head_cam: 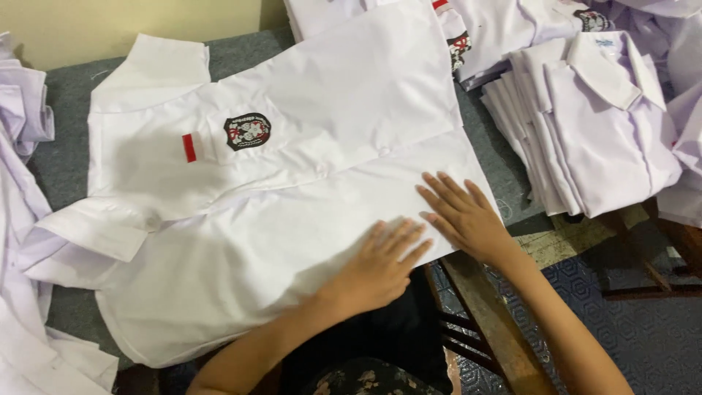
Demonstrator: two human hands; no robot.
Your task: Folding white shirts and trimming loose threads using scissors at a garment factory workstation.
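A white short-sleeved shirt (278, 168) lies spread flat on the grey table, collar at the upper left. It has a chest pocket with a round dark badge (247, 131) and a small red strip (189, 147). My left hand (380, 263) rests flat, fingers apart, on the shirt's lower part near the hem. My right hand (462, 213) presses flat on the shirt's hem edge just beside it. Neither hand grips the cloth.
A stack of folded white shirts (592, 124) stands at the right. More white shirts lie at the top (504, 25) and in a loose heap at the left (18, 219). The grey table cover (66, 95) shows between them. Wooden table frame (482, 307) and patterned floor lie below right.
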